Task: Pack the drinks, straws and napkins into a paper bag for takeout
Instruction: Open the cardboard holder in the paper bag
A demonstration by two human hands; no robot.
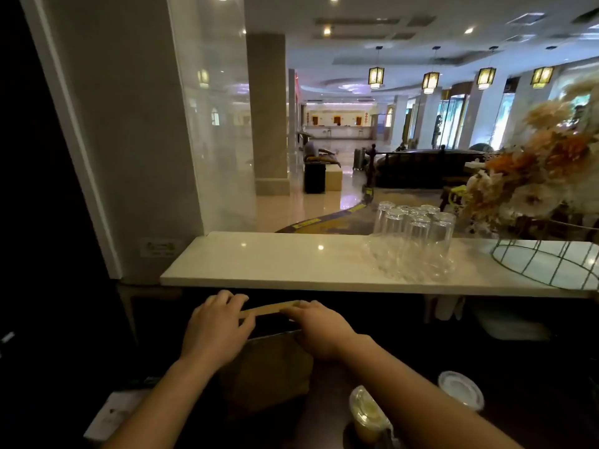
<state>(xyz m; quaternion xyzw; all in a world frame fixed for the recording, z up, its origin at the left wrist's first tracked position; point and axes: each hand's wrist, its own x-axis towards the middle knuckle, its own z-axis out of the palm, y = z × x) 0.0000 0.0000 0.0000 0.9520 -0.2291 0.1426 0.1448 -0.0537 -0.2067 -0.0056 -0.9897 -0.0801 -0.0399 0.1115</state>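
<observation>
Dim counter (324, 409) below us; both our hands, left (215, 328) and right (319, 328), pinch the paper bag (269, 374) rim at twelve o'clock, drinks (368, 413) at five.

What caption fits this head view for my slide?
Both hands, left hand and right hand, hold the paper bag by its top edge; two lidded drinks wait alongside.
</observation>
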